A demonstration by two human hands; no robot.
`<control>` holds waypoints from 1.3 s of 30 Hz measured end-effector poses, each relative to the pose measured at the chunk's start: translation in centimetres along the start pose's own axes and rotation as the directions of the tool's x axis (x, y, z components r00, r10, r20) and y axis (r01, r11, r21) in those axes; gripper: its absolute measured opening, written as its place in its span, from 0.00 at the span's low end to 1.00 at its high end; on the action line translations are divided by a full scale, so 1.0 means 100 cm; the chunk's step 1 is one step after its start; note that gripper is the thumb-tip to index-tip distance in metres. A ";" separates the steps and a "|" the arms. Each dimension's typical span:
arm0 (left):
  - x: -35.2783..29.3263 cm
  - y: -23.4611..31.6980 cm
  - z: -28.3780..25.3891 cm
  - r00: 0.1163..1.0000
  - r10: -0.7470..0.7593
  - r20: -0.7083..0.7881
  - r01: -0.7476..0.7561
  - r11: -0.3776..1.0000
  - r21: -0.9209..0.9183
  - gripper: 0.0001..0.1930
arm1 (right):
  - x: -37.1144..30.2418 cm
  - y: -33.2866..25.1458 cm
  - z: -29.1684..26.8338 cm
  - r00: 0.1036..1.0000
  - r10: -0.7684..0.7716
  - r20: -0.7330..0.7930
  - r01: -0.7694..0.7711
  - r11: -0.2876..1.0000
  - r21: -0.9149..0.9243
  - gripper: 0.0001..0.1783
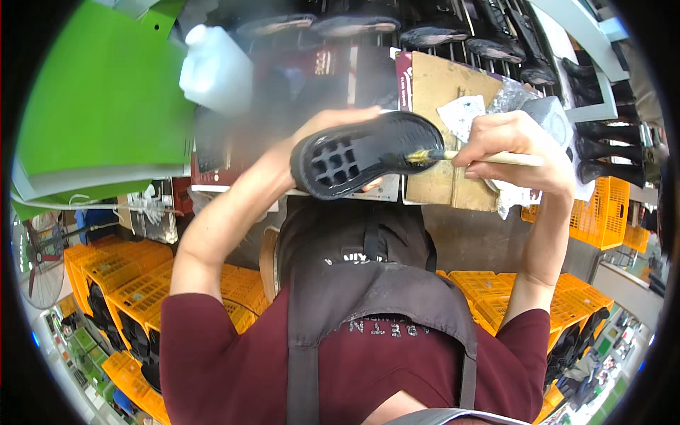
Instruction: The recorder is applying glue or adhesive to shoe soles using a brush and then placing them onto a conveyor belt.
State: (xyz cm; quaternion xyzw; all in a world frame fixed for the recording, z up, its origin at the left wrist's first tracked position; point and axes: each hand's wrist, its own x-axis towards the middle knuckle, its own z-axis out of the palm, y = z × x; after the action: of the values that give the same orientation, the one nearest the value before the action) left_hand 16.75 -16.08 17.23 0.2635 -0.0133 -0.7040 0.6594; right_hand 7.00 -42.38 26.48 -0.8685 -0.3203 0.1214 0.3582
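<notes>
A black shoe sole (375, 145) lies tilted in front of me, its wet-looking inner face turned up and a grid of square hollows at its left end. My left hand (333, 124) is closed around it from behind; most of the fingers are hidden by the sole. Between the fingers of my right hand (513, 149) is a brush (496, 157) with a pale handle. Its yellowish bristles touch the sole's inner face near the right end.
A white plastic jug (216, 71) stands at the back left, beside a green panel (99, 92). Brown cardboard (439, 85) and a crumpled white paper (462, 115) lie at the right. Black boots (609, 150) line the far right. Orange crates (134, 283) stand on both sides.
</notes>
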 end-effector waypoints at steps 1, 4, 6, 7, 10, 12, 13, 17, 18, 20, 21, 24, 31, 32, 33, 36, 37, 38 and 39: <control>-0.003 0.003 -0.002 0.996 0.011 0.087 -0.007 0.999 -0.053 0.23 | -0.007 -0.004 -0.002 1.000 0.006 -0.012 -0.007 1.000 -0.015 0.12; -0.006 -0.004 0.010 0.991 0.083 -0.102 -0.094 0.989 -0.114 0.27 | -0.017 -0.011 0.012 0.915 -0.008 -0.402 0.035 0.998 0.059 0.15; -0.006 -0.010 0.018 0.986 0.074 -0.147 -0.101 0.977 -0.189 0.32 | -0.007 -0.011 0.024 0.917 -0.069 -0.394 0.091 0.995 0.035 0.17; -0.003 -0.011 0.023 0.984 0.069 -0.164 -0.103 0.973 -0.208 0.37 | -0.002 -0.010 0.030 0.920 -0.077 -0.384 0.106 0.993 0.054 0.18; -0.004 -0.012 0.024 0.990 0.075 -0.120 -0.100 0.971 -0.216 0.35 | 0.001 0.002 0.041 0.908 -0.060 -0.414 0.084 0.996 0.041 0.18; -0.004 -0.013 0.026 0.973 0.120 -0.198 -0.144 0.984 -0.109 0.33 | -0.002 0.007 0.034 0.888 -0.070 -0.455 0.036 0.996 -0.084 0.13; -0.006 -0.015 0.029 0.972 0.128 -0.198 -0.151 0.983 -0.108 0.31 | -0.004 0.010 0.033 0.885 -0.069 -0.460 0.031 0.995 -0.090 0.13; -0.010 -0.020 0.016 0.965 0.223 -0.141 -0.219 0.975 0.039 0.24 | -0.017 0.019 0.036 0.819 0.113 -0.562 -0.179 0.982 -0.063 0.12; -0.012 -0.019 0.013 0.970 0.230 -0.079 -0.222 0.971 0.093 0.23 | -0.017 0.017 0.037 0.766 0.206 -0.609 -0.254 0.967 0.008 0.11; -0.011 -0.021 0.011 0.949 0.315 -0.010 -0.295 0.900 0.321 0.27 | -0.010 0.012 0.045 0.647 0.435 -0.627 -0.348 0.899 0.265 0.10; -0.008 -0.021 0.013 0.930 0.364 0.041 -0.346 0.835 0.428 0.28 | -0.005 0.005 0.046 0.620 0.495 -0.609 -0.345 0.869 0.354 0.09; 0.000 -0.021 0.012 0.894 0.446 0.053 -0.402 0.742 0.537 0.30 | 0.006 -0.002 0.047 0.532 0.627 -0.569 -0.351 0.775 0.525 0.11; 0.002 -0.017 0.004 0.898 0.433 0.076 -0.428 0.822 0.376 0.34 | -0.002 -0.012 0.038 0.643 0.439 -0.628 -0.183 0.884 0.431 0.08; 0.005 -0.017 0.013 0.878 0.477 0.036 -0.452 0.802 0.391 0.36 | 0.000 -0.007 0.039 0.684 0.231 -0.692 -0.205 0.971 0.122 0.08; 0.006 -0.020 0.012 0.881 0.473 0.028 -0.446 0.806 0.389 0.36 | 0.003 -0.003 0.042 0.728 0.014 -0.685 -0.206 0.958 -0.200 0.11; 0.008 -0.014 0.005 0.883 0.470 0.004 -0.448 0.839 0.310 0.36 | 0.009 -0.015 0.071 0.851 -0.036 -0.525 -0.023 0.994 -0.106 0.18; 0.006 -0.014 -0.002 0.906 0.417 -0.069 -0.399 0.897 0.189 0.36 | 0.010 -0.024 0.081 0.882 -0.070 -0.466 0.041 0.997 -0.073 0.17; 0.009 -0.013 0.003 0.899 0.433 -0.059 -0.421 0.895 0.145 0.36 | 0.009 -0.035 0.082 0.937 0.108 -0.333 -0.060 0.987 0.151 0.17; 0.013 -0.013 0.007 0.892 0.449 -0.051 -0.443 0.891 0.101 0.36 | 0.010 -0.043 0.082 0.954 0.254 -0.160 -0.186 0.918 0.350 0.17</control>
State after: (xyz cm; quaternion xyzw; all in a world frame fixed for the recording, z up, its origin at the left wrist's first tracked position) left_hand 15.30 -17.37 16.89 0.3073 -0.0799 -0.5226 0.7913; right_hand 2.13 -34.99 23.68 -0.8344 -0.1571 0.1243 0.5135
